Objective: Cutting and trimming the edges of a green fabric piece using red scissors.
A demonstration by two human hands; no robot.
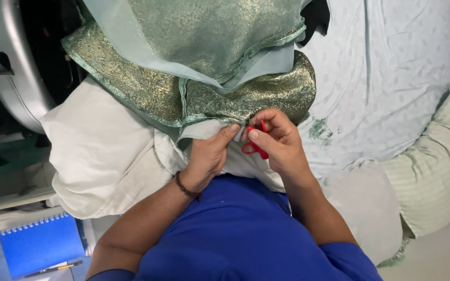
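Blue top (246, 234): nearest my camera, filling the bottom middle, both forearms reaching out from it.
Left hand (210, 156): I see it curled shut, thumb and fingers pinching the lower edge of the glittery green fabric (225, 99); a dark beaded bracelet (186, 187) circles the wrist.
Right hand (279, 140): closed around small red scissors (254, 148), touching the fabric edge just beside my left thumb.
Scissor blades: hidden behind the fingers; I cannot tell whether they are apart.
Green fabric: draped over a white cloth (105, 156), its hem at the hands.
Surroundings: pale patterned sheet (391, 67) at right, blue spiral notebook (40, 244) with a pen (53, 269) at lower left.
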